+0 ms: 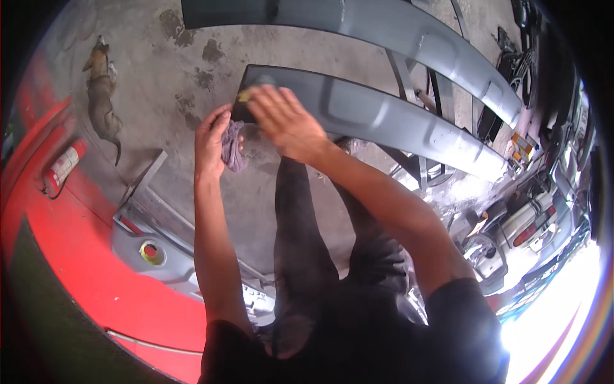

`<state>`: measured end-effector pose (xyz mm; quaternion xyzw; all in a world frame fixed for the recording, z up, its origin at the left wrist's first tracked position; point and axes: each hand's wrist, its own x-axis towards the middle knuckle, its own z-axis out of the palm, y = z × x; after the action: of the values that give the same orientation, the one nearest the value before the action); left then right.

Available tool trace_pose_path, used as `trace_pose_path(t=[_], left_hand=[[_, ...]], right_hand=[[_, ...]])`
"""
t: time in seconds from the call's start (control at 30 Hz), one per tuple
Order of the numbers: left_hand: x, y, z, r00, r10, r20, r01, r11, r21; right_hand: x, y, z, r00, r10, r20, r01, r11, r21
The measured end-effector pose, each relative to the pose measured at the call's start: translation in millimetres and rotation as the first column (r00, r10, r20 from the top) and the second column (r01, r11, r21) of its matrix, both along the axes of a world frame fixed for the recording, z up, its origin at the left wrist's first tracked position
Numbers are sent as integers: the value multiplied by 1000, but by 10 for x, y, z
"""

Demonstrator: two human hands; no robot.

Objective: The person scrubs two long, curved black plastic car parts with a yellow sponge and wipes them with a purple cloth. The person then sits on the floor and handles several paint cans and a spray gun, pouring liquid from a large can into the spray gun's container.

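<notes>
Grey panel (384, 114) lies beneath the flattened, blurred right hand (284, 125), which mostly hides a yellowish piece (244, 95); its grip I cannot tell. The left hand (210, 141), apart, clutches a partly covered purple cloth (233, 150).

Right hand (284, 121) now, fingers outstretched and blurred, over the near end of a long, curved grey panel (384, 116) — a small yellow patch (244, 95) shows by the fingertips. Left hand (211, 137) holds a crumpled purple-grey cloth (233, 150) just beside that end. Beyond, a second long grey panel (384, 32); off left, a brown dog (101, 96) on the grey concrete floor (144, 64)!
</notes>
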<state>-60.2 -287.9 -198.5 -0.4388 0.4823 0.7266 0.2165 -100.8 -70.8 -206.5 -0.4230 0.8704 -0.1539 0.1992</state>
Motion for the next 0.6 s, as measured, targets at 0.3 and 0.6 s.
trace_pose_path(t=[0.3, 0.6], left_hand=[[-227, 204, 198, 985, -169, 34, 172, 969, -175], [-224, 262, 172, 982, -173, 71, 186, 943, -275]], right_hand=[[3, 167, 159, 992, -82, -97, 93, 989, 115], [487, 2062, 391, 848, -512, -138, 529, 800, 284]])
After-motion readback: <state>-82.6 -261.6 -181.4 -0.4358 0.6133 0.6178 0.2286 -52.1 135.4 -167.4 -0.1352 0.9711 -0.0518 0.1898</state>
